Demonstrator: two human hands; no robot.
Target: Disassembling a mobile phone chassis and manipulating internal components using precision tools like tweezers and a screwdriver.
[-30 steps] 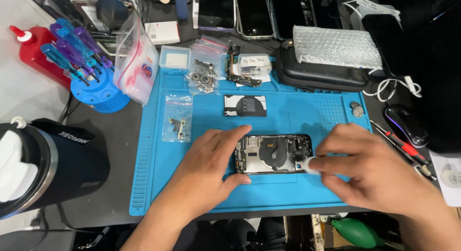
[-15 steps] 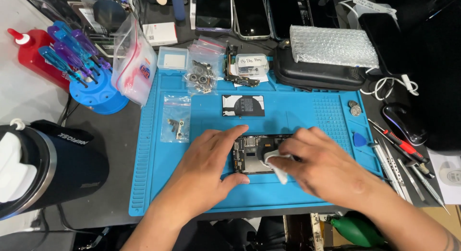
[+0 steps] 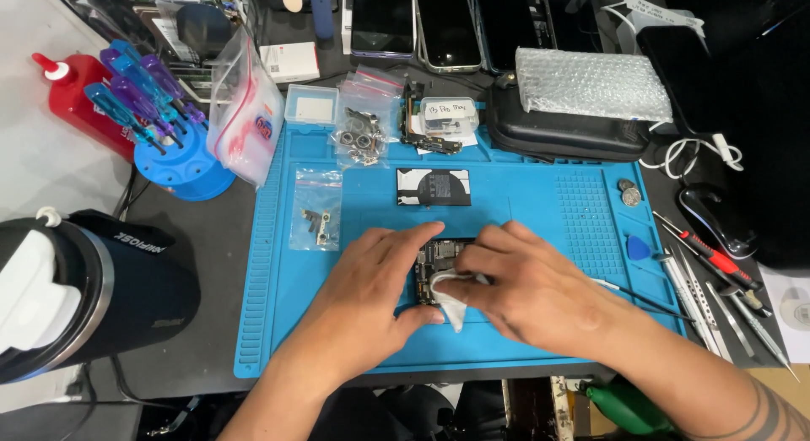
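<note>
Head view: a person's two bare hands work over a blue silicone work mat (image 3: 540,205) on a dark table.
Left hand: the left hand (image 3: 371,281) lies flat and spread on the mat, its fingers and thumb bracing the left end of an opened phone body with bare inner parts (image 3: 439,257); it is open, pressing and not closed around anything.
Right hand: the right hand (image 3: 531,289) is curled, pinching a small white wipe cloth (image 3: 451,291) between thumb and fingers and pressing it on the phone body.
Phone body: it lies in the lower middle of the mat, mostly hidden under both hands.
Above the hands: a flat black battery with white label (image 3: 433,188) lies on the mat, apart from the phone body.
Left of it: a small clear plastic bag with metal parts (image 3: 317,209).
Far left: a blue round stand of blue and purple screwdrivers (image 3: 169,146), a red squeeze bottle (image 3: 72,91), and a large black tumbler (image 3: 93,289).
Right edge: a blue triangular pick (image 3: 639,248) and several thin metal tools (image 3: 717,289).
Back: a black zip case (image 3: 565,133) with a bubble-wrap packet (image 3: 591,82) on top.
</note>
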